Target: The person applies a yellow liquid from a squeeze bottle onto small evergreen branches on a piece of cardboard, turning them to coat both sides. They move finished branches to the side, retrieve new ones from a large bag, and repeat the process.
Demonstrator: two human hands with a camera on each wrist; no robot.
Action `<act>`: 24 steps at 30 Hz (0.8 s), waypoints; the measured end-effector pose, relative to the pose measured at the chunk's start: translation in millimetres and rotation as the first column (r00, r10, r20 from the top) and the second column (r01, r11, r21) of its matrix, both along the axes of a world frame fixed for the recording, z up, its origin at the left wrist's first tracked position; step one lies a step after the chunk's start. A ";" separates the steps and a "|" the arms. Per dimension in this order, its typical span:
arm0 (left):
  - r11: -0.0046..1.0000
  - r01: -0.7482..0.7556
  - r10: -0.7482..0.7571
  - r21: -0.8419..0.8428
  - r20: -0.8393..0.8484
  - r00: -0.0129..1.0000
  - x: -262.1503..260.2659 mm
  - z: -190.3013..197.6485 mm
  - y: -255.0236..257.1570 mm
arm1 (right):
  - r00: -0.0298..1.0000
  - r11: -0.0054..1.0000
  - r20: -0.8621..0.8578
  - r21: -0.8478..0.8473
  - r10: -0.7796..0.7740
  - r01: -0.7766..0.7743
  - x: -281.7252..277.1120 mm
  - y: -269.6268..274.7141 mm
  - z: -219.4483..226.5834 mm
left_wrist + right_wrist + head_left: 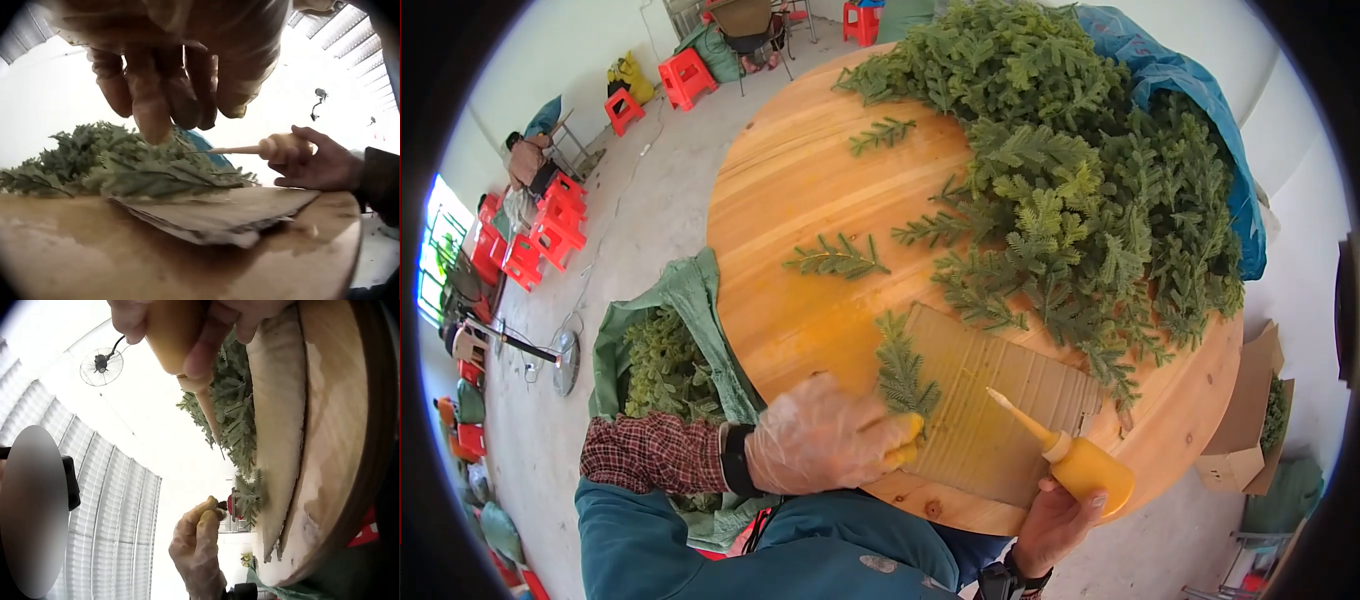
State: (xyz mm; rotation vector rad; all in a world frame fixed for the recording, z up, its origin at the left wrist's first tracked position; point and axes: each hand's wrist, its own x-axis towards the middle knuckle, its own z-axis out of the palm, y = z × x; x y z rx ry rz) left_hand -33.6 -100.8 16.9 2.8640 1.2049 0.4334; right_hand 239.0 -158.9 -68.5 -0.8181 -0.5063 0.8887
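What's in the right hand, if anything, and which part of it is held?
The right hand holds the yellow squeeze bottle by its wide body.

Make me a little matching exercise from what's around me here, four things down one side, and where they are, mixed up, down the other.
1. Yellow bottle
2. Cardboard
3. Green sack
4. Blue plastic

A. Beside the round table, with greenery inside
B. Along the far side of the big pile of sprigs
C. Held in the right hand
D. Lying flat on the tabletop

Right pairs: 1-C, 2-D, 3-A, 4-B.
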 end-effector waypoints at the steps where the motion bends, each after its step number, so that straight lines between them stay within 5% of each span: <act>1: 1.000 -0.004 0.004 -0.004 -0.002 1.000 -2.1 1.2 5.5 | 1.000 1.000 0.008 0.003 0.014 -0.014 1.0 -1.3 -1.3; 4: 0.986 -0.072 0.076 0.153 -0.021 0.997 -6.1 1.3 27.3 | 0.999 0.999 0.030 0.009 0.042 -0.042 1.5 -2.8 -2.2; 16: 0.995 0.057 -0.038 0.080 -0.218 0.975 6.5 -25.0 20.3 | 0.977 0.999 0.212 -0.035 -0.003 0.011 -11.7 -6.5 3.7; 20: 0.999 -0.020 0.011 -0.039 -0.235 0.972 11.0 -6.8 16.5 | 0.878 0.995 0.478 -0.100 0.035 0.015 -20.3 -2.0 19.7; 24: 0.998 0.036 -0.018 0.050 -0.313 0.950 9.3 -4.0 18.2 | 0.757 0.980 0.653 -0.139 -0.019 0.144 -23.2 -0.1 22.3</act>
